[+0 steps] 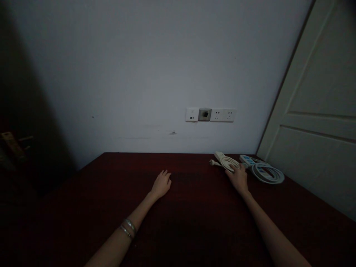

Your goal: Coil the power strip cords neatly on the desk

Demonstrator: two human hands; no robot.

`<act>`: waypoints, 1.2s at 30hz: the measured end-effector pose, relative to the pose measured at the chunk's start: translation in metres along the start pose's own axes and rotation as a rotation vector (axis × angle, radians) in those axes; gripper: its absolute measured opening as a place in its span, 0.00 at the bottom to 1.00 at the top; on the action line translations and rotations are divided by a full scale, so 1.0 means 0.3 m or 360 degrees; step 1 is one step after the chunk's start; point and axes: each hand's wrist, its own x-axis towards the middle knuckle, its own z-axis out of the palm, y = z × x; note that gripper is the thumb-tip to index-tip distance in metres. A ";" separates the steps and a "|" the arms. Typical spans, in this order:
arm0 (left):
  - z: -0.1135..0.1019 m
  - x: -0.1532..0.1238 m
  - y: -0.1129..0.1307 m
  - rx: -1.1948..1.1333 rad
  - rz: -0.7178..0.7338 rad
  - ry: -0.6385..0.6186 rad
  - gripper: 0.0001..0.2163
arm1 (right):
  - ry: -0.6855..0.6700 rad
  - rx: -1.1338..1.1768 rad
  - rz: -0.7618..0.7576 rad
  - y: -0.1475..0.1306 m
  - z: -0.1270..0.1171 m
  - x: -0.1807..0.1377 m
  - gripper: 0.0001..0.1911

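A cream power strip (219, 156) lies near the back edge of the dark red table, its cord wound in a coil (229, 163) and its plug (214, 162) pointing left. My right hand (238, 177) is on that coil, with the fingers curled over its near side; the fingertips are partly hidden. Just to the right lies a second power strip (246, 160), white with blue socket faces, beside its own pale coiled cable (268, 173). My left hand (162, 184) rests palm down on the tabletop, fingers loosely spread and a little bent, holding nothing. Two bracelets circle the left wrist.
The dark red table (191, 207) meets a pale wall (144, 74). Wall sockets (222, 115) and a grey outlet plate (204, 114) sit above it. A panelled white door (314, 148) borders the right side. A dark door with a handle (26, 138) stands at the left.
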 end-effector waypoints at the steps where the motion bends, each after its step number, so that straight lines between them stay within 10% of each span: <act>1: -0.011 0.000 0.009 -0.0075 0.0000 0.0066 0.18 | 0.0030 0.0080 0.0000 -0.020 0.004 0.005 0.24; 5: -0.057 0.010 0.101 -0.0685 -0.0044 0.0206 0.12 | 0.0132 0.0363 -0.0071 -0.150 0.008 0.019 0.24; 9: -0.069 0.020 0.232 -0.1803 -0.0455 -0.0246 0.14 | 0.0120 0.0557 -0.0358 -0.329 -0.010 -0.020 0.22; 14: -0.089 0.008 0.309 -0.2830 -0.0868 -0.0225 0.24 | 0.0070 0.0740 -0.0809 -0.534 -0.049 -0.143 0.20; 20: -0.146 0.014 0.325 -0.3091 -0.1007 0.0554 0.10 | 0.0000 0.0714 -0.1090 -0.664 -0.094 -0.268 0.28; 24: -0.138 0.030 0.275 -0.2919 -0.1193 0.0565 0.06 | -0.0132 0.0653 -0.1082 -0.707 -0.120 -0.319 0.35; 30: -0.145 0.053 0.112 -0.2483 -0.1302 0.0335 0.05 | -0.0420 0.0481 -0.1057 -0.642 -0.204 -0.277 0.36; 36: -0.210 0.041 -0.017 -0.2382 -0.1426 -0.0154 0.07 | -0.0246 -0.0061 -0.0622 -0.269 -0.259 -0.011 0.30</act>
